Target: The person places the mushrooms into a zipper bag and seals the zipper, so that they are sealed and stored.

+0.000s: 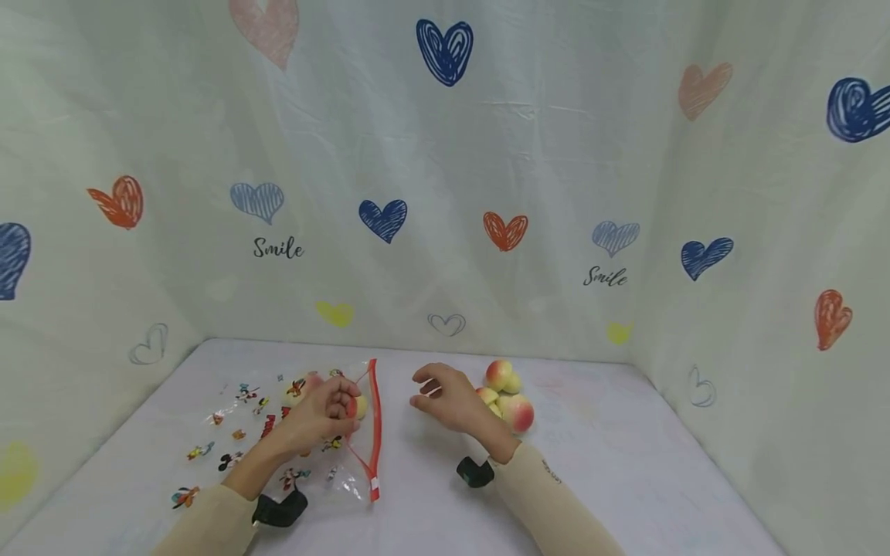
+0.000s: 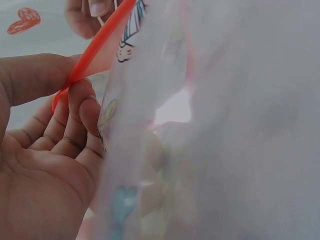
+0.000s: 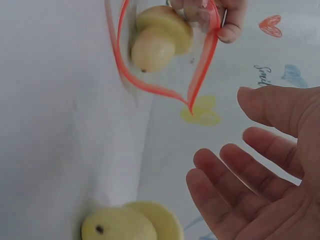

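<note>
A clear zip bag (image 1: 351, 483) with cartoon prints and a red zip edge (image 1: 377, 440) lies at the left of the table. My left hand (image 1: 316, 417) pinches the red edge between thumb and fingers, and the mouth gapes in the right wrist view. Inside are yellow-and-red peach-like fruits (image 3: 154, 49), partly hidden by the left hand in the head view. My right hand (image 1: 452, 400) hovers between the bag and a cluster of similar fruits (image 1: 517, 413). Its fingers (image 3: 235, 175) are loosely bent and hold nothing.
The white table (image 1: 626, 479) meets a pale curtain (image 1: 445, 154) printed with hearts at the back and sides. Dark camera mounts (image 1: 281, 510) sit on both wrists.
</note>
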Demonstrator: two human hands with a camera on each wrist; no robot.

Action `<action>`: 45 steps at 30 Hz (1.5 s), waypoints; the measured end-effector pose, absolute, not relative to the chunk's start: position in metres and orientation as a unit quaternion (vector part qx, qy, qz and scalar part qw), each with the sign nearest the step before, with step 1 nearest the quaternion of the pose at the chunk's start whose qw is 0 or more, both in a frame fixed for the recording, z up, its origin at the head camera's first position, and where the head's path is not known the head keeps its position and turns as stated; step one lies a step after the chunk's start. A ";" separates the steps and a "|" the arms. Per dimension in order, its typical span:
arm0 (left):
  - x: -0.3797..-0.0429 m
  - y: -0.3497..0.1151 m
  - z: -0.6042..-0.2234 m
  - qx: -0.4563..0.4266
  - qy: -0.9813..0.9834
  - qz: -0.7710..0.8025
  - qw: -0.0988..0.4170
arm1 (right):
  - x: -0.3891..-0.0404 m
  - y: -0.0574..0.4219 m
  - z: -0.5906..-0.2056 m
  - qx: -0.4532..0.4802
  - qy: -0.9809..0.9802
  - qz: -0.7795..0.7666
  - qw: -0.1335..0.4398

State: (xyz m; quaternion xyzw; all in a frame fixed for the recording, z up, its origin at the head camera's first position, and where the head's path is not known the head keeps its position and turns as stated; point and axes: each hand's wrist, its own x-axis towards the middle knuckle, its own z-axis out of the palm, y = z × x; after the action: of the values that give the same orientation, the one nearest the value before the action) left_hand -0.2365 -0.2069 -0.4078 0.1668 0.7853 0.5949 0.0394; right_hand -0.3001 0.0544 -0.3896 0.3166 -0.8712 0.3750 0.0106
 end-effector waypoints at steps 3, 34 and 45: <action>-0.237 -0.206 -0.408 0.170 0.783 0.597 0.041 | -0.300 0.066 -0.388 0.313 -0.874 0.371 0.022; -0.236 -0.205 -0.406 0.158 0.788 0.593 0.037 | -0.300 0.154 -0.392 0.299 -0.875 0.364 0.113; -0.236 -0.206 -0.408 0.162 0.785 0.596 0.039 | -0.309 0.169 -0.395 0.254 -0.894 0.348 0.124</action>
State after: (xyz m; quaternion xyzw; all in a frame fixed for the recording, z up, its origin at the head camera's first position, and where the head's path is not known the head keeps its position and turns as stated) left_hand -0.2357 -0.2062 -0.4084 0.1624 0.7852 0.5963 0.0391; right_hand -0.3088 0.1695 -0.3947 0.2538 -0.8940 0.3480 0.1235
